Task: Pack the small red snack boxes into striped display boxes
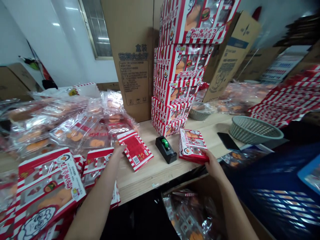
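Note:
My left hand (pixel 119 150) reaches to a flat red-and-white striped box (pixel 135 149) lying back-side up on the wooden table (pixel 155 168); the fingers touch its near-left corner, and I cannot see whether they grip it. My right hand (pixel 210 162) is closed on the near edge of another red-and-white striped box (pixel 192 145) with clear windows, which rests on the table to the right. A black tape dispenser with green tape (pixel 165 148) stands between the two boxes.
A tall stack of the same striped boxes (pixel 175 70) rises behind, with brown cartons (pixel 136 60) beside it. Clear snack packets (pixel 75 126) pile at left. A black phone (pixel 228 141) and grey baskets (pixel 255 130) lie right. A carton of packets (pixel 190 213) sits below the table edge.

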`<state>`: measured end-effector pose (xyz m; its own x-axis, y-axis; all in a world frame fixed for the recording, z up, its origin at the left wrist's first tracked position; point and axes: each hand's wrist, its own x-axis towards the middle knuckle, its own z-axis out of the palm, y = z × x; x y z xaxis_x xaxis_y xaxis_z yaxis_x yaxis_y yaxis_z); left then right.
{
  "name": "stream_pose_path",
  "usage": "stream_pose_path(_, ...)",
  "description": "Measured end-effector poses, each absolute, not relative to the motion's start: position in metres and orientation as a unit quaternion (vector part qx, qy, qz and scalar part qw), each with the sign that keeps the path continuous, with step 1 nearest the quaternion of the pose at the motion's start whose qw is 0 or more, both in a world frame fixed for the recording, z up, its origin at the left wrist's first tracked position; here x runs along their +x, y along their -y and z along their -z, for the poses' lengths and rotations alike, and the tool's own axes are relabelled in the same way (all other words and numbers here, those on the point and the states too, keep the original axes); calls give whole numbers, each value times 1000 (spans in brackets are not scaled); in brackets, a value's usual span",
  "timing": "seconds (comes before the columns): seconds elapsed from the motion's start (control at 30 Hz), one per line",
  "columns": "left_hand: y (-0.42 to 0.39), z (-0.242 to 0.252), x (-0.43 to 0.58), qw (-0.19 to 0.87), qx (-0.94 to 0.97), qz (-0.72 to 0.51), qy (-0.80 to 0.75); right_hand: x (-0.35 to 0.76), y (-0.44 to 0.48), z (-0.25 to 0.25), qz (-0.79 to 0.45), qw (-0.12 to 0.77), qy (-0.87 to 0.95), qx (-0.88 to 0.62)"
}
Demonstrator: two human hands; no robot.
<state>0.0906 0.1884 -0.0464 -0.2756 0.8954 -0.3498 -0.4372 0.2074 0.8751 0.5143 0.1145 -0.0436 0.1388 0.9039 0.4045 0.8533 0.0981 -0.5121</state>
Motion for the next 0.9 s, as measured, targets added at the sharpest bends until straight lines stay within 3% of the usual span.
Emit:
stream_pose_path(0.17,-162,26,83,551,262,-602,-514,495,-107,30,47,289,587,-754)
stream_pose_path(0.27,-129,19,87,544,332,-619,-459,457,-106,15,52,376,619,-688)
stream_pose_path(0.4,-86,19,97,535,457,-592,-394,367,-103,8,-163,497,705,-478)
stream_pose_path(0.53,-71,17,106,427,471,-609,-474,287,-98,15,-341,575,659,-343)
stream_pose_path(0.63,-73,13,112,345,403,-654,-539,265,-93,15,-289,621,648,-333)
stream_pose_path(0.77,-76,10,119,260,414,-658,-572,270,-85,6,-205,591,699,-345)
stream_pose_path(0.9,-70,7,119,250,457,-660,-541,277,-81,-1,-259,572,691,-358)
